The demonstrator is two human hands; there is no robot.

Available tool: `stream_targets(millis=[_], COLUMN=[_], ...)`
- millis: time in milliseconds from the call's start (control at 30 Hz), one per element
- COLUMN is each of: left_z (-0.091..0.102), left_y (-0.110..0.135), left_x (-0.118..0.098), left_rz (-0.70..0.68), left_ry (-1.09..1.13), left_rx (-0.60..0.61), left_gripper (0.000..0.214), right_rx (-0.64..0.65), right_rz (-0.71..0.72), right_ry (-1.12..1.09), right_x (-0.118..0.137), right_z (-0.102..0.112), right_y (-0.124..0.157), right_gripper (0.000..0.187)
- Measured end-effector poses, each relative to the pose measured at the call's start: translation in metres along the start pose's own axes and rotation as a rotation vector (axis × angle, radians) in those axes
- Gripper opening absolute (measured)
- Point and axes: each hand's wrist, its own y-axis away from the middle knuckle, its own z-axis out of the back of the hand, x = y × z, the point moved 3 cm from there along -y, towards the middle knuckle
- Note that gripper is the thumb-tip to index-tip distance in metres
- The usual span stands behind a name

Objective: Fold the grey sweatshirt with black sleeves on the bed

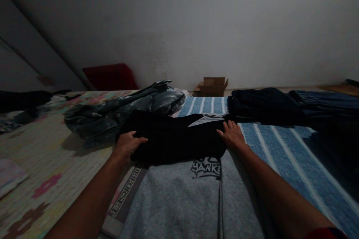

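A black folded garment (174,136) with a white label lies across the upper edge of a grey sweatshirt (185,201) printed with black lettering. My left hand (127,145) grips the garment's left edge, fingers curled over the cloth. My right hand (231,134) lies flat on its right edge, fingers spread and pressing down. Both forearms reach in from the bottom of the view.
A crumpled dark denim jacket (123,112) lies behind the black garment. Dark folded clothes (266,106) are stacked at the right on a blue striped sheet (280,149). A floral mat (42,164) covers the left. A small cardboard box (213,86) and a red cushion (110,76) stand by the wall.
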Motion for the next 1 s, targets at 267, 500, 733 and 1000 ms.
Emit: stream_targets(millis=[267, 500, 733, 1000], left_z=[0.020, 0.025, 0.000, -0.002], left_y=[0.018, 0.087, 0.160, 0.128], left_x=[-0.063, -0.118, -0.136, -0.145], left_rz=[-0.179, -0.499, -0.665, -0.558], left_ry=[0.006, 0.156, 0.197, 0.166], left_rx=[-0.042, 0.078, 0.356, 0.137], left_gripper=[0.038, 0.040, 0.021, 0.023], right_rx=[-0.005, -0.006, -0.002, -0.010], right_rz=[0.002, 0.007, -0.001, 0.117], right_ry=[0.004, 0.023, 0.034, 0.032], right_x=[0.000, 0.000, 0.001, 0.005], right_z=[-0.002, -0.002, 0.001, 0.027], right_y=[-0.003, -0.003, -0.002, 0.009], right_gripper=[0.067, 0.063, 0.061, 0.039])
